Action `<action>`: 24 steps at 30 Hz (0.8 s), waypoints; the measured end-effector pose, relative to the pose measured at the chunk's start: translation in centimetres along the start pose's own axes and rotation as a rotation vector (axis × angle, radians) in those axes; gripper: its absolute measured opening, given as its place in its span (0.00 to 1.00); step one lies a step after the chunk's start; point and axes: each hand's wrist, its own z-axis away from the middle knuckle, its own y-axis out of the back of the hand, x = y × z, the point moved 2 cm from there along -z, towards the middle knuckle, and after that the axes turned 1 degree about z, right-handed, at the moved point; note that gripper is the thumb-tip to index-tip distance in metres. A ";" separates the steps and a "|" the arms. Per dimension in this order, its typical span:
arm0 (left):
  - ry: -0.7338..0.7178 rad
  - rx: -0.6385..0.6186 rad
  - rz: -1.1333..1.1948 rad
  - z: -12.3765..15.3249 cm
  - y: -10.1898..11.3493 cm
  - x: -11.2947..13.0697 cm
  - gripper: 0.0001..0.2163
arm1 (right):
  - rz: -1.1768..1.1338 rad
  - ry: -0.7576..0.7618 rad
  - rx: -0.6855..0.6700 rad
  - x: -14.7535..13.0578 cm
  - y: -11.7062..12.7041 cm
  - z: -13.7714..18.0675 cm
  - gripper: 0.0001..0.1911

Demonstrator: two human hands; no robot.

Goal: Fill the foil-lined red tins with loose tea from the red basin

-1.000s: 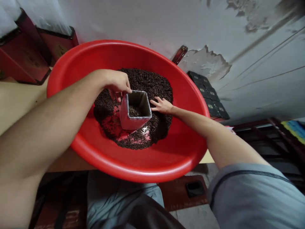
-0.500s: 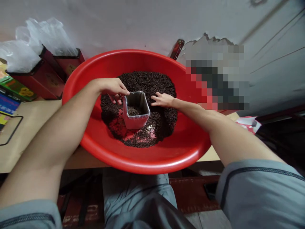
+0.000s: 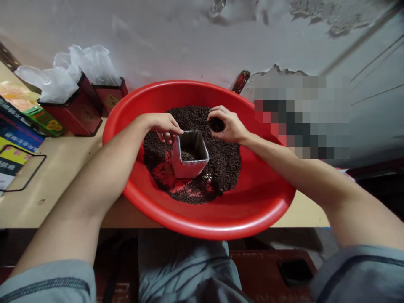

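Note:
A large red basin (image 3: 252, 221) holds a spread of dark dried leaves that look like loose tea (image 3: 225, 166). Among them stands a square pink-red tin (image 3: 188, 169), partly filled with the same leaves. My left hand (image 3: 164, 125) pinches the tin's back left corner at the rim; some of its fingers hang outside the wall. To the right of the tin and above the pile, my right hand (image 3: 232, 127) curls around a clump of tea leaves (image 3: 217, 124).
Dark red square tins (image 3: 74, 113) with clear plastic bags (image 3: 50, 82) poking out stand at the left. Printed packages (image 3: 19, 143) and a black wire loop (image 3: 44, 168) lie on the wooden table (image 3: 72, 168). A grey wall rises behind. A dark phone-like slab (image 3: 295, 271) lies below.
My right hand has risen from the pile and closed around a clump of leaves. My left hand stays on the tin's rim. The whole view has shifted somewhat.

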 end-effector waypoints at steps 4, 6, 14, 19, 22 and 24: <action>-0.017 -0.003 0.008 -0.2 0.0 0.0 0.21 | -0.231 -0.103 0.196 -4.2 1.2 -0.4 0.27; -0.024 0.000 0.000 -0.2 -0.1 0.0 0.21 | -0.312 -0.167 0.226 -6.1 0.9 -0.7 0.30; -0.010 0.040 0.033 0.3 -0.5 0.4 0.16 | -0.501 -0.235 0.341 -9.7 -2.3 -1.2 0.29; -0.020 0.005 0.011 0.0 -0.5 0.4 0.17 | -0.535 -0.258 0.350 -10.1 -2.6 -0.8 0.26; -0.023 -0.006 0.008 -0.3 -0.4 0.4 0.17 | -0.559 -0.268 0.332 -10.1 -2.7 -1.0 0.24; -0.023 -0.004 0.010 -0.3 -0.4 0.3 0.18 | -0.582 -0.287 0.326 -10.0 -3.0 -1.2 0.23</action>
